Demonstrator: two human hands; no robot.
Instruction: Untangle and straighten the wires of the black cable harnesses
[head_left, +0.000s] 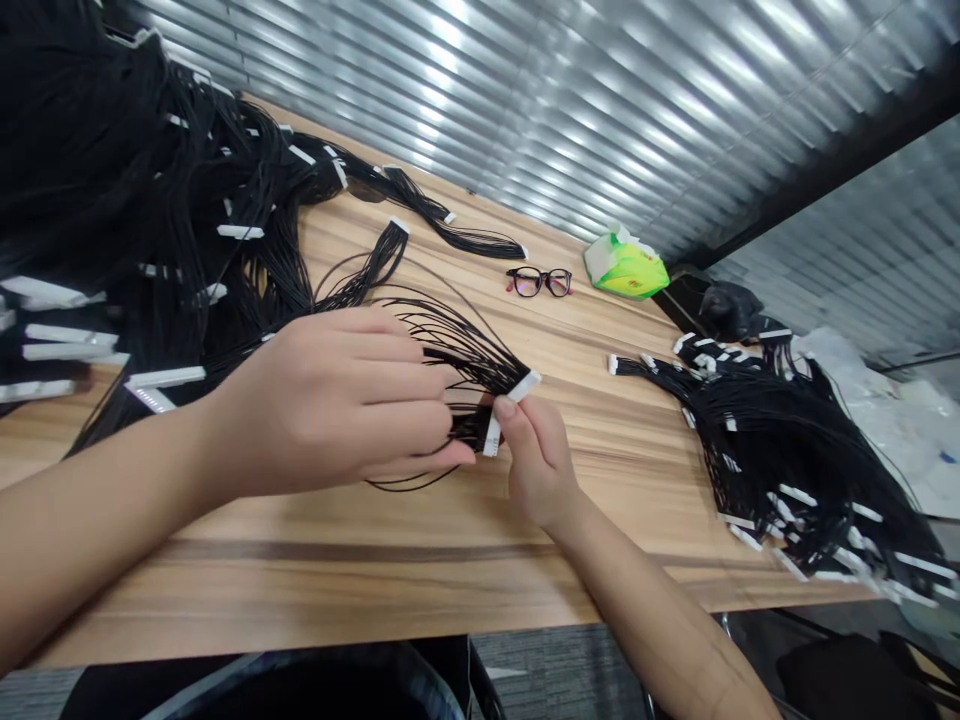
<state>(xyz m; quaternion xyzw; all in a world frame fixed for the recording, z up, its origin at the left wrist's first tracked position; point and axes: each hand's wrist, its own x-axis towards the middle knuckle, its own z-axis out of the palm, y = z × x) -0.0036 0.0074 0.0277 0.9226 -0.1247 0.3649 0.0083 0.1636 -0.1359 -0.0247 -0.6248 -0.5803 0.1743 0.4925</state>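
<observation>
Over the middle of the table, my right hand [538, 455] pinches a white connector [519, 388] at the end of a bundle of thin black wires [457, 335]. A second white connector [492, 437] hangs just below it, close to my thumb. My left hand [337, 395] is closed around the wires to the left of these connectors; its palm side and most of the gripped strands are hidden. A few loose wires loop out above and below my left hand.
A large heap of black wire harnesses [135, 170] covers the table's left side. Another pile of harnesses [795, 430] lies at the right. Eyeglasses [538, 282] and a green tissue pack [626, 265] sit near the back edge, before a corrugated metal wall [487, 90].
</observation>
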